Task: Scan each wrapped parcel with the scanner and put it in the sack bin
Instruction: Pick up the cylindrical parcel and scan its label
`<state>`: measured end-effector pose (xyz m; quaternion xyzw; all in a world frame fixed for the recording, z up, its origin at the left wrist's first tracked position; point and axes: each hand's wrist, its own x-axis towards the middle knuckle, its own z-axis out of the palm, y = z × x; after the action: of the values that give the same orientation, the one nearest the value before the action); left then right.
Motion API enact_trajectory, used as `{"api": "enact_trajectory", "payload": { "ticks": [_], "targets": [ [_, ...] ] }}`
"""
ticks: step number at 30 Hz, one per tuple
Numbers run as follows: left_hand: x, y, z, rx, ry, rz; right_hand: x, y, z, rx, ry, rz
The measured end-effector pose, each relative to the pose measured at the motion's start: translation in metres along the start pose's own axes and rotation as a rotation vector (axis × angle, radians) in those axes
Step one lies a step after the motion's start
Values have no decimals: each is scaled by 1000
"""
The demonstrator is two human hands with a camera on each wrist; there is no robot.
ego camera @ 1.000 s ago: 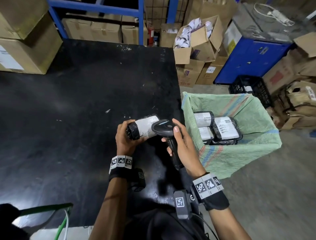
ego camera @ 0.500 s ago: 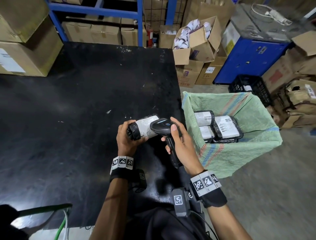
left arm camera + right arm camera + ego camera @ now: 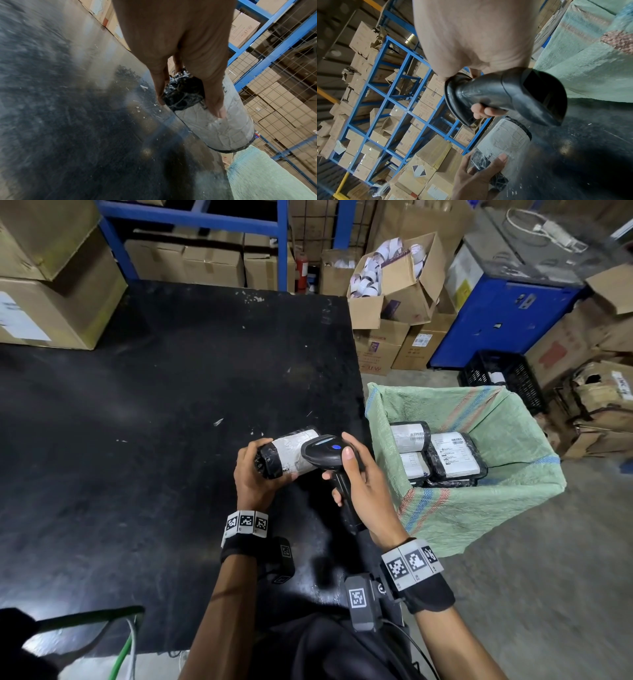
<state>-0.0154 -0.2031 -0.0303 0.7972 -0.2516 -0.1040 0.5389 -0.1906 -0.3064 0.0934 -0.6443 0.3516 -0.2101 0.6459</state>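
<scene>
Brown boxes point(image 3: 65, 302) sit behind the black table point(image 3: 154, 440). Above it, the left hand point(image 3: 255, 477) grips a wrapped parcel point(image 3: 293, 455). The right hand point(image 3: 366, 491) holds the scanner point(image 3: 325, 455) right over its label, beside the green sack bin point(image 3: 479, 508).

The rolled parcel in crinkled glossy black plastic film point(image 3: 289, 456) carries a creased, matt white paper label. The black pistol-shaped scanner point(image 3: 325, 455) looks like smooth, slightly shiny hard plastic. The pale green woven sack bin point(image 3: 479, 508), at the frame's right, is coarse and matt. The black tabletop point(image 3: 137, 440) is scuffed, perhaps rubber-coated, with a dull sheen.
</scene>
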Motion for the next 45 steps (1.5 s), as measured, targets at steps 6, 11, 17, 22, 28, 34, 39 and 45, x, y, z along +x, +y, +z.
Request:
{"api": "enact_trajectory", "payload": {
  "ticks": [6, 11, 17, 22, 28, 34, 39, 45],
  "targets": [
    [0, -3, -2, 18, 7, -14, 1, 8, -3, -68, 12, -2],
    [-2, -10, -5, 45, 16, -46, 2, 33, -8, -93, -1, 56],
    [-4, -18, -9, 35, 52, -122, 4, 87, -11, -162, 18, 186],
    [-3, -17, -12, 41, 65, -111, 6, 118, -9, -211, 60, 307],
    [-3, -14, -14, 19, 67, -84, 28, 144, 9, -168, 153, 359],
    [-4, -11, -17, 30, 26, -57, 39, 166, 23, -158, 155, 398],
    [-5, -2, -18, 18, -25, -64, 43, 162, 14, -321, 93, 370],
    [-21, 10, -15, -35, -135, -60, 27, 150, -19, -466, 107, 127]
  ]
}}
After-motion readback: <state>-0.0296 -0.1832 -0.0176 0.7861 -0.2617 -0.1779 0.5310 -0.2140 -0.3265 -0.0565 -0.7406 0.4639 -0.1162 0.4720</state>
